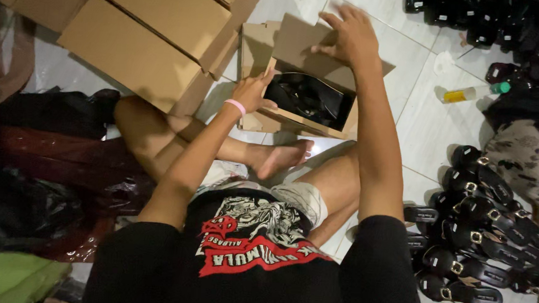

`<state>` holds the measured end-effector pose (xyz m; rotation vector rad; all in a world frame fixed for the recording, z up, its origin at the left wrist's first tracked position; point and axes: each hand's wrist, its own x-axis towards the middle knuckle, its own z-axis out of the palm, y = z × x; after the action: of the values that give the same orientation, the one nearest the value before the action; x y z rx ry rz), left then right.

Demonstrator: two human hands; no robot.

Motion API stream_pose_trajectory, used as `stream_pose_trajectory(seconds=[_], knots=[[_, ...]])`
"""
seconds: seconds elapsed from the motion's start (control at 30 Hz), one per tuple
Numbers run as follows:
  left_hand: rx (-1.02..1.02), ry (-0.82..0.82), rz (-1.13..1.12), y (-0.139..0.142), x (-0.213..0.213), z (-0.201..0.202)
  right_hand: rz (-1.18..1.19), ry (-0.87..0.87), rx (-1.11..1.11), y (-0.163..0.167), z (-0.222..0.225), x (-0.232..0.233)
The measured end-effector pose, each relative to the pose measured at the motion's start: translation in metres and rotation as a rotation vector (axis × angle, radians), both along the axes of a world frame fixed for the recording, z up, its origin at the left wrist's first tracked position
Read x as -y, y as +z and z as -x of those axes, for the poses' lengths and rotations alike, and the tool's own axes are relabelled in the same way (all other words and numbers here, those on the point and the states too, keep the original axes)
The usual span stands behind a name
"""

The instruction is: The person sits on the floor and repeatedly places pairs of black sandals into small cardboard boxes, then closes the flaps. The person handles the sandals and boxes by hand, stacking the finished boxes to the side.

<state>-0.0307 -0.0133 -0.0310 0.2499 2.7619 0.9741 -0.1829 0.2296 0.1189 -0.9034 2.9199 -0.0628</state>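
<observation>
From the head view we see a small open brown cardboard box (pixel 314 79) resting on the white tiled floor (pixel 430 127) just beyond our crossed legs, with a pair of black sandals (pixel 307 97) lying inside it. Our left hand (pixel 252 93), a pink band at its wrist, grips the box's near left edge, while our right hand (pixel 346 34) lies spread, fingers open, on the raised lid flap at the far side. Rows of black buckled sandals (pixel 473 242) lie on the floor to our right, larger flat cardboard cartons (pixel 146 31) to the left.
</observation>
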Motion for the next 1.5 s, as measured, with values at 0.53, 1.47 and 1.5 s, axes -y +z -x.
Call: stream_pose_trajectory(seconds=[0.53,1.47,1.5], knots=[[-0.528,-0.025,-0.070,0.016,-0.001,-0.041,0.014,0.254,0.274,-0.083,-0.181,-0.079],[-0.942,-0.411,0.013,-0.013,-0.022,-0.051,0.331,0.331,-0.054,-0.121,-0.204,-0.110],[-0.920,-0.381,-0.017,-0.016,-0.023,-0.051,0.354,0.315,-0.071,-0.126,-0.205,-0.110]])
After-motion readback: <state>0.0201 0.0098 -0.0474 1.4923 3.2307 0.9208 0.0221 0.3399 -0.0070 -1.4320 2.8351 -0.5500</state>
